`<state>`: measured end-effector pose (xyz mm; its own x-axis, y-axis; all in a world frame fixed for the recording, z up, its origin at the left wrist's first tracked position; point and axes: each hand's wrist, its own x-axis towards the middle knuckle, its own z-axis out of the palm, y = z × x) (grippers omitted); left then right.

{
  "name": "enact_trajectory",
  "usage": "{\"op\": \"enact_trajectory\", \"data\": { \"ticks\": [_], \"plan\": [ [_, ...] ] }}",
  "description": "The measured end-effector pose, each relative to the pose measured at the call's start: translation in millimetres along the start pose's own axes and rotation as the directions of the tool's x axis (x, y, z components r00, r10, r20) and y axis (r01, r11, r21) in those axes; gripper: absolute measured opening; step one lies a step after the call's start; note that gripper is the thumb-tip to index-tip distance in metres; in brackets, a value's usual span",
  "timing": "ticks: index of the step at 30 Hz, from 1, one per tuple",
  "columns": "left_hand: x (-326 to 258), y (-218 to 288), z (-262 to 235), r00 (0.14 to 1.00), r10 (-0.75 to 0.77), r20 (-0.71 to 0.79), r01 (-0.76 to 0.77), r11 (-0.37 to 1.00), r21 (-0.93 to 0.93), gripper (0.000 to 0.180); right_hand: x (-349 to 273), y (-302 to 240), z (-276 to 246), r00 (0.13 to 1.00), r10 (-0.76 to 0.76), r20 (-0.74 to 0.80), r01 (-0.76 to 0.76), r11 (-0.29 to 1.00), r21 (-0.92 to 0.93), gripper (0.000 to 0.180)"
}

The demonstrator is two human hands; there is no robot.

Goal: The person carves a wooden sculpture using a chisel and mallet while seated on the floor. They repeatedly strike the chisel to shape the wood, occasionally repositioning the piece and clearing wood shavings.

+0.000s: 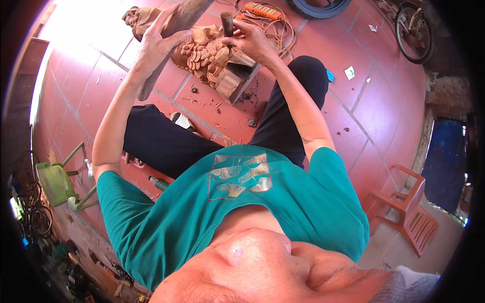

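A brown wooden carving (199, 58) with rows of scale-like relief lies on the floor beyond my knees, its blocky end toward me. My left hand (154, 45) is closed around a long, thick wooden club (185, 17), which slants above the carving's left side. In my right hand (255, 43) is a chisel, its dark wooden handle (227, 24) standing up between the fingers over the carving's near right part. Most of its blade is hidden by the fingers, so I cannot tell whether the tip touches the wood.
Wood chips (218, 108) lie scattered over the red tiled floor (353, 136). An orange power strip (262, 10) with a coiled cord sits beyond the carving. A green chair (54, 183) stands at left, a reddish plastic chair (409, 212) at right. A wheel (414, 33) is at far right.
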<state>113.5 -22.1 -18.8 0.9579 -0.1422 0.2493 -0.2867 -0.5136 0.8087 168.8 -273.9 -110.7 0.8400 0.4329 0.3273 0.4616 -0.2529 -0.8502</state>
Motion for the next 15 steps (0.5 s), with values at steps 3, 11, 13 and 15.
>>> {"op": "enact_trajectory", "data": {
  "ticks": [3, 11, 13, 15],
  "plan": [
    [0, -2, 2, 0.985, 0.161, -0.061, -0.155, 0.984, 0.091, 0.073, 1, -4, 1, 1.000, -0.009, 0.018, 0.010, 0.999, -0.042, 0.039],
    [-11, 26, 0, 0.978, 0.115, 0.174, -0.151, 0.965, 0.215, 0.073, -3, -8, 5, 0.990, -0.133, -0.043, 0.134, 0.991, 0.007, 0.033],
    [-14, 26, -1, 0.978, 0.067, 0.199, -0.092, 0.989, 0.117, 0.074, -3, -6, 5, 0.986, -0.162, -0.040, 0.160, 0.986, -0.046, 0.033],
    [-15, 26, -1, 0.979, 0.100, 0.179, -0.126, 0.982, 0.142, 0.073, -2, -5, 6, 0.985, -0.168, -0.032, 0.165, 0.982, -0.097, 0.034]
  ]
}}
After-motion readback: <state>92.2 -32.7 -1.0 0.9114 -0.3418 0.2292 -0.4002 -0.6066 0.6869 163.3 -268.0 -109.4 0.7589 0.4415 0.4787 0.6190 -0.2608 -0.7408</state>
